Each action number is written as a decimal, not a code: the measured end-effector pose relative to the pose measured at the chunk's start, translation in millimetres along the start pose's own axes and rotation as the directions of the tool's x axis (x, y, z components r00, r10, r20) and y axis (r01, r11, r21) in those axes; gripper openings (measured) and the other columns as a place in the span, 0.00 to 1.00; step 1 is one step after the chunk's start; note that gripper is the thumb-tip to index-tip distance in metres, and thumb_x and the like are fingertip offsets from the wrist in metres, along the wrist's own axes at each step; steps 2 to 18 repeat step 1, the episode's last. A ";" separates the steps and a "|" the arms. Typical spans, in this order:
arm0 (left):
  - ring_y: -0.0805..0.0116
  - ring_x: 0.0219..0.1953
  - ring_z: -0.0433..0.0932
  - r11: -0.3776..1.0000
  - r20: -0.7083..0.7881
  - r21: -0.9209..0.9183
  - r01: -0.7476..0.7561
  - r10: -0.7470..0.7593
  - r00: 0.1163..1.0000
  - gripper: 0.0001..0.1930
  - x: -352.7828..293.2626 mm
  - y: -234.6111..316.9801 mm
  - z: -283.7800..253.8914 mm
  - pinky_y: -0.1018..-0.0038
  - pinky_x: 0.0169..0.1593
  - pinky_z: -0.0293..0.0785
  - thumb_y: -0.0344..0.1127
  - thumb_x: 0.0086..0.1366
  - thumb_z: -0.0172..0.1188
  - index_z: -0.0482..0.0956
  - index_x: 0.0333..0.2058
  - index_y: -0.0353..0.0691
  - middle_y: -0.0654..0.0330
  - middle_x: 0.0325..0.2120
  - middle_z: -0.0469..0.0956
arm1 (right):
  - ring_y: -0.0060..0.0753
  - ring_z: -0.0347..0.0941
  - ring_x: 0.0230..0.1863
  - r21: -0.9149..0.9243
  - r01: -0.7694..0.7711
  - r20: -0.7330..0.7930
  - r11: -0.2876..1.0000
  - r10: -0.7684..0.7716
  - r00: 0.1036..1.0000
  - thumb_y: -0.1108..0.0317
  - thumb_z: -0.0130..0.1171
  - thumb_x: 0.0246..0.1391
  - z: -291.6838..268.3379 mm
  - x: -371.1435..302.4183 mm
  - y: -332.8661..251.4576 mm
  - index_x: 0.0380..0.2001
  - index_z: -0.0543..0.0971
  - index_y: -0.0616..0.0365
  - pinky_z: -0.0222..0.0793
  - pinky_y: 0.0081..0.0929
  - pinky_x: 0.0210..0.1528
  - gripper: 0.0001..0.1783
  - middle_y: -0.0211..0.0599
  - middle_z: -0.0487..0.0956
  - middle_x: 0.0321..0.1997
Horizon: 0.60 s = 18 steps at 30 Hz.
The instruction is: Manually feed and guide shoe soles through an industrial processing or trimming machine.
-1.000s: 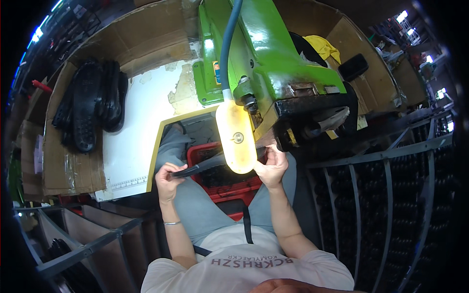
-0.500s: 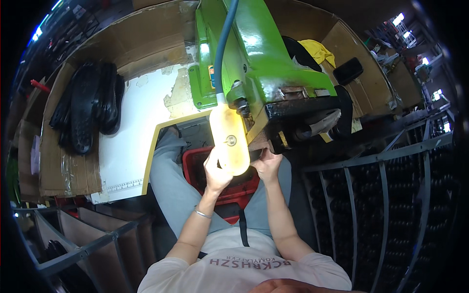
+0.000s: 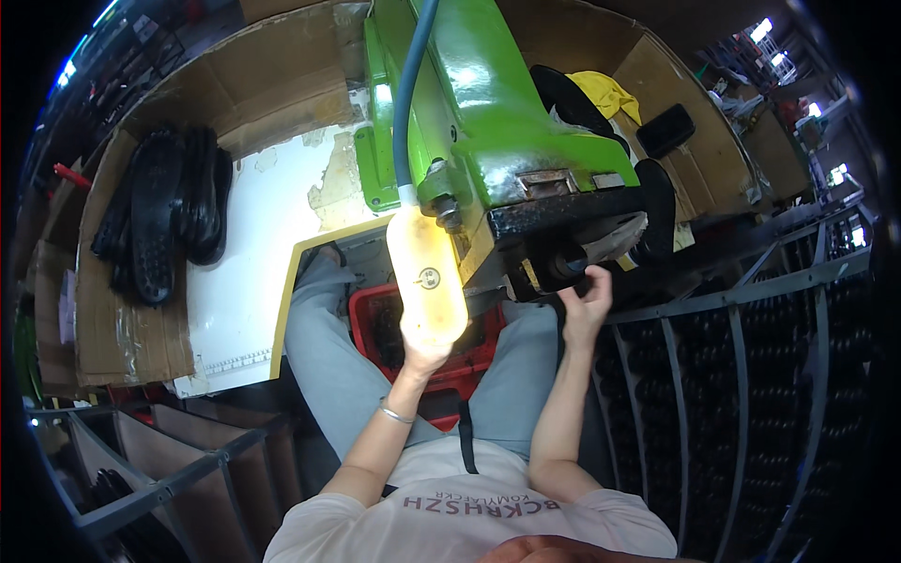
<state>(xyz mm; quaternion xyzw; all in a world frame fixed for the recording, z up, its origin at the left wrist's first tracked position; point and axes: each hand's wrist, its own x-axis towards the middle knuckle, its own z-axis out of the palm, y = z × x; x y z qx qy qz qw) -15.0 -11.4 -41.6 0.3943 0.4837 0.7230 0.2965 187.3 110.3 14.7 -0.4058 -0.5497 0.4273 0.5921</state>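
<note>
A green machine stands in front of me, its black, worn front end facing my lap. On its right part sits a dark round knob-like part. My right hand is up at this part, thumb and forefinger apart and close to it; whether they touch it I cannot tell. A glowing yellow-white lamp hangs on a blue-grey cable at the machine's left. Just behind the lamp's lower end is my left hand. The lamp and its glare hide those fingers and anything in them.
Black shoe soles lie piled in a cardboard box on the left of the white tabletop. A red crate stands between my knees. At right are a yellow cloth, a dark flat object and a metal rack.
My right hand has left the spot beside my left hand and moved right, up to the dark round part. The left hand stays behind the lamp. The view has shifted slightly.
</note>
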 end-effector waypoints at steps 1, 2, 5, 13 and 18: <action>0.66 0.58 0.67 0.999 0.121 0.030 0.012 -0.016 0.993 0.41 0.0 0.3 -10.6 0.72 0.60 0.62 0.25 0.51 0.68 0.55 0.62 0.35 0.52 0.58 0.64 | 0.23 0.71 0.40 -0.006 0.003 -0.003 1.000 -0.003 1.000 0.82 0.66 0.39 -2.2 0.7 -1.4 0.38 0.70 0.59 0.70 0.24 0.47 0.22 0.32 0.72 0.38; 0.66 0.58 0.67 0.999 0.121 0.030 0.012 -0.016 0.993 0.41 0.0 0.3 -10.6 0.72 0.60 0.62 0.25 0.51 0.68 0.55 0.62 0.35 0.52 0.58 0.64 | 0.23 0.71 0.40 -0.006 0.003 -0.003 1.000 -0.003 1.000 0.82 0.66 0.39 -2.2 0.7 -1.4 0.38 0.70 0.59 0.70 0.24 0.47 0.22 0.32 0.72 0.38; 0.66 0.58 0.67 0.999 0.121 0.030 0.012 -0.016 0.993 0.41 0.0 0.3 -10.6 0.72 0.60 0.62 0.25 0.51 0.68 0.55 0.62 0.35 0.52 0.58 0.64 | 0.23 0.71 0.40 -0.006 0.003 -0.003 1.000 -0.003 1.000 0.82 0.66 0.39 -2.2 0.7 -1.4 0.38 0.70 0.59 0.70 0.24 0.47 0.22 0.32 0.72 0.38; 0.66 0.58 0.67 0.999 0.121 0.030 0.012 -0.016 0.993 0.41 0.0 0.3 -10.6 0.72 0.60 0.62 0.25 0.51 0.68 0.55 0.62 0.35 0.52 0.58 0.64 | 0.23 0.71 0.40 -0.006 0.003 -0.003 1.000 -0.003 1.000 0.82 0.66 0.39 -2.2 0.7 -1.4 0.38 0.70 0.59 0.70 0.24 0.47 0.22 0.32 0.72 0.38; 0.66 0.58 0.67 0.999 0.121 0.030 0.012 -0.016 0.993 0.41 0.0 0.3 -10.6 0.72 0.60 0.62 0.25 0.51 0.68 0.55 0.62 0.35 0.52 0.58 0.64 | 0.23 0.71 0.40 -0.006 0.003 -0.003 1.000 -0.003 1.000 0.82 0.66 0.39 -2.2 0.7 -1.4 0.38 0.70 0.59 0.70 0.24 0.47 0.22 0.32 0.72 0.38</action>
